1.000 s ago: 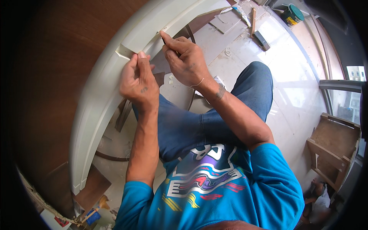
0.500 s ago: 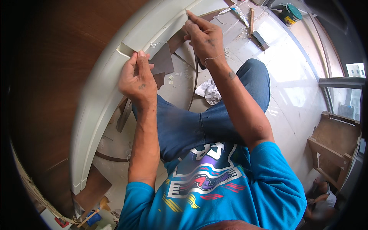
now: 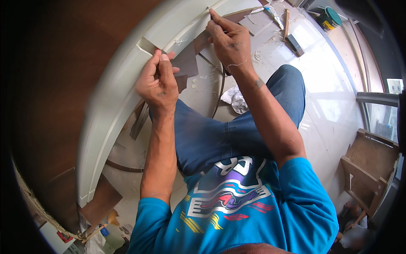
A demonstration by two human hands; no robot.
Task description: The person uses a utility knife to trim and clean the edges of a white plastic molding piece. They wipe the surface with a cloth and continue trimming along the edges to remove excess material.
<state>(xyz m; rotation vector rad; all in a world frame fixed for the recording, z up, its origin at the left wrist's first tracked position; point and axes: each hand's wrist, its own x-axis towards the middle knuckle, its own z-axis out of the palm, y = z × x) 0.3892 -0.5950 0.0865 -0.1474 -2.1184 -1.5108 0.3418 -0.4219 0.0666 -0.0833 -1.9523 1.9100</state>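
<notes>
A long pale, grooved frame member (image 3: pixel 103 101), bent by the lens, runs along the left and top. It has a rectangular notch (image 3: pixel 146 45) cut into it. My left hand (image 3: pixel 158 82) is at the frame's inner edge just below this notch, thumb and fingertips pinched together; what they hold, if anything, is hidden. Farther along the same edge, my right hand (image 3: pixel 230 40) is closed, its fingertips at the frame. Something small and dark shows there, too small to name. Between the hands, thin white curled scraps (image 3: pixel 179 42) hang beside the edge.
Brown board pieces (image 3: pixel 186 61) lie under the frame. A crumpled white cloth (image 3: pixel 235 100) is on the tiled floor by my legs. Farther off are a tube (image 3: pixel 275 17), a wooden strip (image 3: pixel 286 24), a grey block (image 3: pixel 295 45) and a green-lidded bucket (image 3: pixel 330 19). A wooden structure (image 3: pixel 368 169) stands at right; a person (image 3: pixel 355 226) is below it.
The view has shifted slightly. My left hand has moved a little up and right along the frame edge, still pinched. My right hand keeps its closed grip at the edge.
</notes>
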